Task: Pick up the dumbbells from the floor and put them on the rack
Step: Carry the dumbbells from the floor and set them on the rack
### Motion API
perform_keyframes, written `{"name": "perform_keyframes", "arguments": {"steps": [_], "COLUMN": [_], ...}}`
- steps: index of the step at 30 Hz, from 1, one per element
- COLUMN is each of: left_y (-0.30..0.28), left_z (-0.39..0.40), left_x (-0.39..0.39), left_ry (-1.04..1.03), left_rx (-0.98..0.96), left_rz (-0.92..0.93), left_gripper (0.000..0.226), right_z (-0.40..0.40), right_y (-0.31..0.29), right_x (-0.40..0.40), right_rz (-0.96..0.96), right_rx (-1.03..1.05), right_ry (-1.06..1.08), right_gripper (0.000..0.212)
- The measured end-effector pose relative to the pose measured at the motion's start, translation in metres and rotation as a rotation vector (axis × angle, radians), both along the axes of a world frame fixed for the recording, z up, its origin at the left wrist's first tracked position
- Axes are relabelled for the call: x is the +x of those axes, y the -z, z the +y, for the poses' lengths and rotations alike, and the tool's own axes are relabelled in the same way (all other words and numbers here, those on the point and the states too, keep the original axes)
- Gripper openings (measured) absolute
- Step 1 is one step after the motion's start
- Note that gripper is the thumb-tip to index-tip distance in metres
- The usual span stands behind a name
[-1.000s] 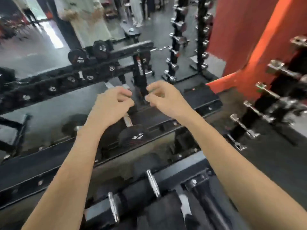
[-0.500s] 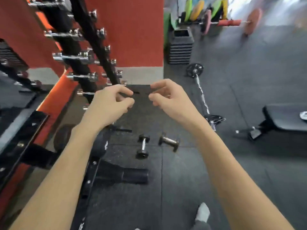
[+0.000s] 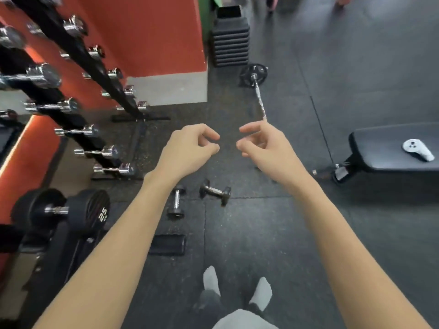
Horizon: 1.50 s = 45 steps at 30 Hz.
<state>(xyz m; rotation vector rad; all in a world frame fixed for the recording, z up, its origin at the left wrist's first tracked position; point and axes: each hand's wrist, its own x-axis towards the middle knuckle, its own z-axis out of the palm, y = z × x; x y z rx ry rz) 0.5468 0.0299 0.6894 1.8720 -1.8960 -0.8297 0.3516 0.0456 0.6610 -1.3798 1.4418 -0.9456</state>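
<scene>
Two small black dumbbells with chrome handles lie on the dark rubber floor ahead of my feet: one points away from me, the other lies crosswise to its right. My left hand and my right hand hover in the air above and beyond them, fingers loosely curled, holding nothing. The black dumbbell rack stands at the lower left, with a large dumbbell marked 25 on it.
Upright racks of chrome dumbbells line the red wall at left. A loaded curl bar lies on the floor ahead. A black bench with a white controller stands at right. Stacked step platforms sit beyond.
My view swung from the dumbbell rack round to the floor, then tipped further down, so the two small dumbbells and my feet came into sight. My hands stayed raised and empty.
</scene>
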Motion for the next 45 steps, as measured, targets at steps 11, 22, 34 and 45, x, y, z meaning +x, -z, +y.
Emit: {"name": "perform_keyframes", "arguments": {"steps": [11,22,34,45], "left_y": [0.051,0.233,0.673,0.888], "left_z": [-0.068,-0.175,-0.242,-0.282], "left_x": [0.132,0.155,0.127,0.112], "left_ry": [-0.238,-0.211,-0.241,-0.295], "left_rx": [0.122,0.264,0.377,0.422], "left_rz": [-0.07,-0.007,-0.035,-0.282], "left_gripper": [0.03,0.027,0.027,0.06], "right_z": [-0.119,-0.212,-0.268,-0.251], "right_y": [0.067,0.237,0.681,0.869], "right_x": [0.151,0.184,0.156,0.145], "right_rz": [-0.044,0.078,0.193,0.387], "right_rx": [0.049,0.268,0.72,0.833], "right_ry": [-0.305,-0.346,-0.084,0.44], "right_gripper": [0.025,0.022,0.003,0.067]}}
